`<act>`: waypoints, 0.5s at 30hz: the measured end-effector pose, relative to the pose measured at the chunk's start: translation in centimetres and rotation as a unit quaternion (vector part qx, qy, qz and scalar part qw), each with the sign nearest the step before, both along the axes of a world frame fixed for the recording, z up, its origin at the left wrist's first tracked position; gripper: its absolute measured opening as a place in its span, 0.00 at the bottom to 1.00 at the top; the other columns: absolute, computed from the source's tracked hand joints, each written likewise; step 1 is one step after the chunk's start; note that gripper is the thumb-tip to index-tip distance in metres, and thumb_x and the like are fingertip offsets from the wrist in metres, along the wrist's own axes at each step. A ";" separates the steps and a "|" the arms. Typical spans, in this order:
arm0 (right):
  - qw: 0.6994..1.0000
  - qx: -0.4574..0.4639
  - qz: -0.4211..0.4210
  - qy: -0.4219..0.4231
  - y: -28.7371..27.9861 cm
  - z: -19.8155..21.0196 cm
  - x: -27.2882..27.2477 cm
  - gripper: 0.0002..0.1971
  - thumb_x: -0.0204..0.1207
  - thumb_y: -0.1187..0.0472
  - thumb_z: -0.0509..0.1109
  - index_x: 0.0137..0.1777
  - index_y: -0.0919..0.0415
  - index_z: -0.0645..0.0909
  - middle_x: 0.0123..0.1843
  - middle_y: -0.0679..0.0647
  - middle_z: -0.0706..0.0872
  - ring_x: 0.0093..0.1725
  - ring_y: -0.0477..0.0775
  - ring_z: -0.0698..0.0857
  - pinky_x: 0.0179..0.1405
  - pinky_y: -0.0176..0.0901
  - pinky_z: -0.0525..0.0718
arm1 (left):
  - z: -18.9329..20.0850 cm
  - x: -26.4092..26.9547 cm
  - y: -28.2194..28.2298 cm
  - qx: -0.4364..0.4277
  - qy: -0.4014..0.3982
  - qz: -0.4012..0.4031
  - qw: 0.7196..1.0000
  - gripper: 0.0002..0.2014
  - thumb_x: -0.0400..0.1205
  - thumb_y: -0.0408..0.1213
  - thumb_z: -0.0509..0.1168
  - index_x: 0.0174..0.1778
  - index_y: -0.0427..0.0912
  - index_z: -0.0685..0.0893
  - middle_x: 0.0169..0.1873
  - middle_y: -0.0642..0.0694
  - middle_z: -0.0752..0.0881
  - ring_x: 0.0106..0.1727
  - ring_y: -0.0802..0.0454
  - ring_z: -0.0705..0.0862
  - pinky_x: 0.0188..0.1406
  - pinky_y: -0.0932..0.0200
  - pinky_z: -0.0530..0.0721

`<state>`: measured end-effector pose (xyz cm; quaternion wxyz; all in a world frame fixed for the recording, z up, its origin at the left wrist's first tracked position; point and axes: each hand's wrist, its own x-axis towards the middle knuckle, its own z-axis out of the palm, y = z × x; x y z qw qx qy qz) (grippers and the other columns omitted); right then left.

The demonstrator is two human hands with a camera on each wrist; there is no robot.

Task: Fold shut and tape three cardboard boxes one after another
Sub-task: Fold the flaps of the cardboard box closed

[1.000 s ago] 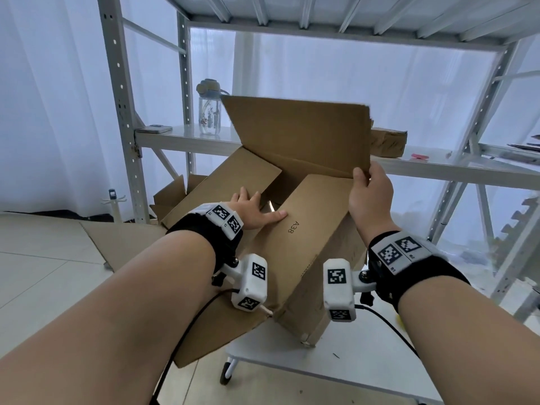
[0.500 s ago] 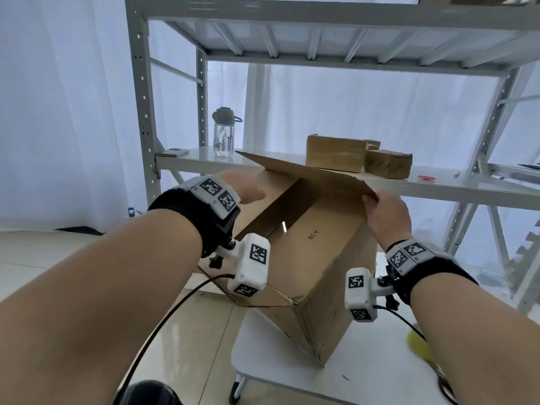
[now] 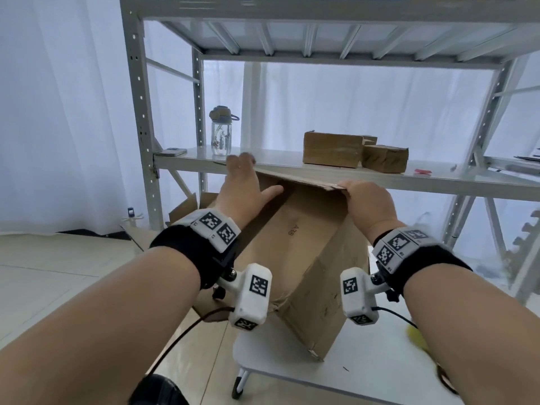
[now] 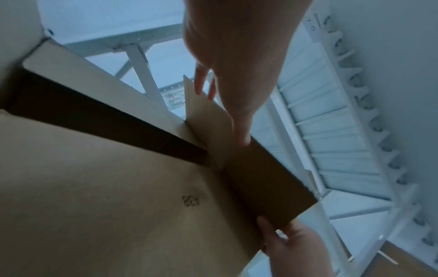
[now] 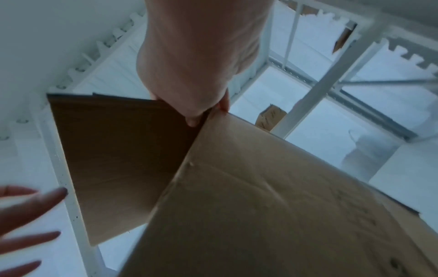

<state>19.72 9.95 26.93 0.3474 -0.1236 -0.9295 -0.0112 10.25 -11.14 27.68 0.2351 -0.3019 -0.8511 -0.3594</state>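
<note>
Head view: brown box (image 3: 306, 258) tilted, flap folding (stamped A38).

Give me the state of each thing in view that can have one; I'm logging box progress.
Large cardboard box: tilted on the white table, untaped.
Top flap: folded down, roughly level.
Left hand: open, fingers straight over the flap.
Right hand: gripping the flap's corner.
Water bottle: upright, capped.

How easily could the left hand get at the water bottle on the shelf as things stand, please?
Probably yes: the left hand is open above the box flap, just below the water bottle, with nothing between them.
</note>
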 end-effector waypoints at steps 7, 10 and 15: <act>0.999 0.010 -0.041 -0.015 0.2 1.0 1.1 0.13 0.80 0.72 0.58 0.55 0.60 0.82 0.50 0.59 0.87 0.49 0.63 0.84 0.49 0.47 0.82 | 2.1 1.3 2.0 -0.228 -0.020 -0.149 0.962 0.38 0.81 0.54 0.65 0.83 0.50 0.54 0.82 0.45 0.56 0.81 0.48 0.60 0.77 0.54 0.59; 0.998 -0.027 -0.041 0.027 -0.2 1.4 1.1 0.15 0.81 0.70 0.57 0.61 0.58 0.82 0.51 0.60 0.87 0.51 0.65 0.84 0.51 0.49 0.82 | 4.0 2.1 2.2 -0.234 -0.013 -0.130 0.964 0.42 0.81 0.53 0.65 0.84 0.48 0.48 0.84 0.43 0.48 0.84 0.47 0.54 0.79 0.50 0.57; 0.996 -0.073 -0.051 0.014 -0.5 2.1 1.4 0.23 0.79 0.73 0.57 0.71 0.54 0.76 0.53 0.61 0.87 0.55 0.66 0.84 0.51 0.51 0.82 | 5.1 4.0 2.0 -0.264 0.001 -0.126 0.956 0.46 0.80 0.54 0.66 0.85 0.47 0.42 0.83 0.41 0.52 0.81 0.45 0.62 0.76 0.52 0.63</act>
